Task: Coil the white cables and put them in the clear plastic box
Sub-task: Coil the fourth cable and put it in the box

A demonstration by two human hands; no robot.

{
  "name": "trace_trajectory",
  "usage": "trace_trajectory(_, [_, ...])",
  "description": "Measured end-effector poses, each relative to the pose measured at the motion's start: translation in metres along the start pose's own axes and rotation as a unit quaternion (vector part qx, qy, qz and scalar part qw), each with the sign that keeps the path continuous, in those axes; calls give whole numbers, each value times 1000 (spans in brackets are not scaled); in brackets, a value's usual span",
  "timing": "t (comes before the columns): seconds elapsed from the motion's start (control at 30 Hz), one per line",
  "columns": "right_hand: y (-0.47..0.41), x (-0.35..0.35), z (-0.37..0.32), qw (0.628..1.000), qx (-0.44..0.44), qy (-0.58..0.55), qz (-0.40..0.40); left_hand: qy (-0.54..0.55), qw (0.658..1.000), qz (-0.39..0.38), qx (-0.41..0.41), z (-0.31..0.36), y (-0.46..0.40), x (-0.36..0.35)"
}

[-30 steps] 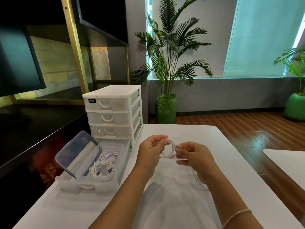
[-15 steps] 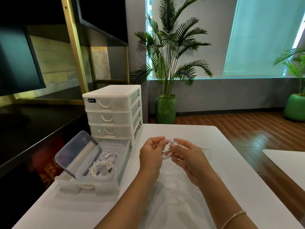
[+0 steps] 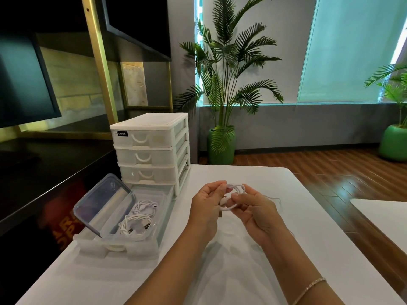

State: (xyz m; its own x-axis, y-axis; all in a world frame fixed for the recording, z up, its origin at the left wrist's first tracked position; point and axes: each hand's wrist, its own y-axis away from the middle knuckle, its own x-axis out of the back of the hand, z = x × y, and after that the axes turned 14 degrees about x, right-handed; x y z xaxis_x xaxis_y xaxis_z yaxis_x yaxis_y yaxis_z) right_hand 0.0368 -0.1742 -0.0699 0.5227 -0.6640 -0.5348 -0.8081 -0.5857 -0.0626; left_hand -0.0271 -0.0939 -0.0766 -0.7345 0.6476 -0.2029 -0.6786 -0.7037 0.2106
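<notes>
A white cable [image 3: 236,189] wound into a small coil hangs above the white table [image 3: 308,227] between both hands. My left hand [image 3: 207,205] pinches the coil's left side. My right hand [image 3: 256,209] grips its right side, and a thin loose tail [image 3: 274,198] trails off to the right behind that hand. To the left stands the clear plastic box [image 3: 123,233] with its lid [image 3: 99,203] tilted open. Inside it lie coiled white cables [image 3: 137,221].
The clear box sits in a pulled-out drawer [image 3: 123,249] of a white drawer unit [image 3: 152,148] at the table's left edge. A dark counter [image 3: 44,172] runs along the left. Potted palms stand on the wooden floor beyond, and a second white table's corner [image 3: 385,214] shows at right.
The loose tail has been drawn in and wound onto the coil, so less cable trails over the table. Both hands stay close together above the table's middle.
</notes>
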Motion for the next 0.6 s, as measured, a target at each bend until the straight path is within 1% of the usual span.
trace_trajectory(0.1, [-1,1,1,999,-7,-40,5,-10,1000,-10,1,1,0,0])
trace_trajectory(0.2, [1,1,-2,998,-11,-55,-18,-15,1000,-20,-6,3,1,4])
trace_trajectory(0.23, [2,1,-3,999,-11,-37,-29,-13,1000,-20,-11,3,0,5])
trace_trajectory(0.3, [2,0,-3,998,-3,48,-46,-5,1000,-17,-23,3,1,5])
trace_trajectory(0.4, [3,-1,-4,983,12,172,-62,5,999,-6,-45,1,1,2])
trace_trajectory(0.5, [6,-3,-5,973,16,212,-85,11,998,5,-59,0,1,0])
trace_trajectory(0.6, [7,-3,-5,964,19,248,-97,35,998,17,-57,2,1,-1])
